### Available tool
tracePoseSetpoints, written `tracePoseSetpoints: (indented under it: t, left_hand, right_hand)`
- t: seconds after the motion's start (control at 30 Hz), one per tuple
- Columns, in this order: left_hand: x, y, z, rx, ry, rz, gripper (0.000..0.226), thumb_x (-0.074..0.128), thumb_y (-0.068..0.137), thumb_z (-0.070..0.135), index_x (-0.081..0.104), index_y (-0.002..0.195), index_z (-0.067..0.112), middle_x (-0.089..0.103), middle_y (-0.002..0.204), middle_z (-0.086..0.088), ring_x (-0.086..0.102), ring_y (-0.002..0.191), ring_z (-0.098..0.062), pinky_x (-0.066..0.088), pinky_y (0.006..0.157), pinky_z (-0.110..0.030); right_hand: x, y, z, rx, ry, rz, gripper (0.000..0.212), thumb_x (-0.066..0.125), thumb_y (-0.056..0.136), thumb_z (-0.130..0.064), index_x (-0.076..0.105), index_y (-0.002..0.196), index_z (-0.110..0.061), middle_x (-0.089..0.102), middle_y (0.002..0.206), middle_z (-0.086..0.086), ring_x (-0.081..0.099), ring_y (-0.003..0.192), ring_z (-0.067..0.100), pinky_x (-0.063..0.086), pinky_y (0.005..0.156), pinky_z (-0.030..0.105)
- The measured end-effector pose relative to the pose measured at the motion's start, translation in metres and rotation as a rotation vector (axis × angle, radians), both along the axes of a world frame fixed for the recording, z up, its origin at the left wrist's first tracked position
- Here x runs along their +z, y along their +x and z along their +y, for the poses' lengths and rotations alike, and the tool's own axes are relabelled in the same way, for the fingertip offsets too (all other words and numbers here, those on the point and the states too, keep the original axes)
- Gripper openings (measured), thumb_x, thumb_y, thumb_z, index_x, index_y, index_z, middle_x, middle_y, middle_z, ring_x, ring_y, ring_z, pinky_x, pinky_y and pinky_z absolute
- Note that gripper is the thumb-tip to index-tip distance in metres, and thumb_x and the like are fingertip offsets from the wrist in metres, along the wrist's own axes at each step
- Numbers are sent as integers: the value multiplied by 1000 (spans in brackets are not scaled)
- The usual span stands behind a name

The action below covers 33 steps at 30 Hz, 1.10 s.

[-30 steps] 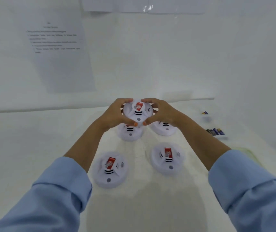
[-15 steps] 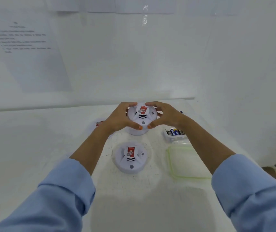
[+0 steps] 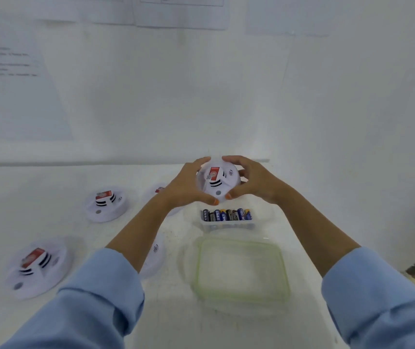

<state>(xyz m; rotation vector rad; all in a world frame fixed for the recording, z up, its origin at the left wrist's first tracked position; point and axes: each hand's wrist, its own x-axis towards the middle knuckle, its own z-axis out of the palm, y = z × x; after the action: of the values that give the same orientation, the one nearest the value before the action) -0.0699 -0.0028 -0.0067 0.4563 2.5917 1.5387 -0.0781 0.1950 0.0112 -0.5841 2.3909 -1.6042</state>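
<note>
Smoke detector (image 3: 217, 180) clasped at its rim by curled left hand (image 3: 189, 188) and right hand (image 3: 255, 183), clear of the bench (image 3: 38, 217), now just above the batteries (image 3: 226, 214), which earlier lay beside the right wrist

- Left hand (image 3: 185, 183) and right hand (image 3: 253, 181) grip a white smoke detector (image 3: 217, 180) from either side, held above the white table (image 3: 50, 197)
- Its red label faces the camera
- Just below it sits a clear tray of batteries (image 3: 227, 215)
- A green-rimmed lid (image 3: 241, 269) lies nearer
- Other detectors (image 3: 106, 202) lie to the left
</note>
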Motion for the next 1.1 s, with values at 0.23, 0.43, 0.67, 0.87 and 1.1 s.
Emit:
tracePoseSetpoints:
  t: [0.23, 0.43, 0.67, 0.87, 1.1]
  left_hand:
    - [12, -15, 36, -58, -80, 11, 129, 89, 50, 24, 4, 146, 36, 41, 130, -1, 52, 114, -19, 53, 88, -34]
    - [0, -19, 39, -65, 205, -86, 103, 75, 65, -15, 15, 142, 20, 46, 122, 2, 57, 100, -5, 53, 68, -20]
    - [-8, -19, 37, -80, 191, -105, 112, 87, 52, 16, 22, 144, 16, 51, 132, -7, 51, 121, -22, 51, 94, -35]
    - [0, -21, 32, -71, 210, -41, 115, 79, 59, -14, 14, 143, 29, 41, 126, 15, 47, 112, -2, 50, 78, -12]
    - [5, -22, 30, -125, 112, -32, 107, 81, 47, 6, 24, 134, 29, 43, 119, 17, 46, 109, 2, 46, 75, -7]
  right_hand:
    - [23, -10, 21, 59, -81, 71, 95, 79, 64, 3, 29, 140, -27, 42, 131, -8, 52, 108, 9, 51, 87, 21]
    - [8, -18, 27, 95, -190, -187, 111, 87, 47, -36, 28, 141, -29, 44, 132, -2, 51, 109, 15, 46, 93, 32]
    - [-9, -18, 16, 67, -253, -290, 82, 74, 72, -2, 31, 137, -31, 47, 122, 1, 56, 105, 16, 56, 71, 28]
    - [-6, -19, 14, -45, -117, -70, 92, 83, 59, -9, 32, 134, -26, 44, 116, -2, 51, 100, 10, 52, 70, 18]
    - [-4, -20, 11, -38, 51, 48, 97, 87, 56, -9, 31, 134, -18, 41, 125, 0, 45, 112, 16, 47, 92, 30]
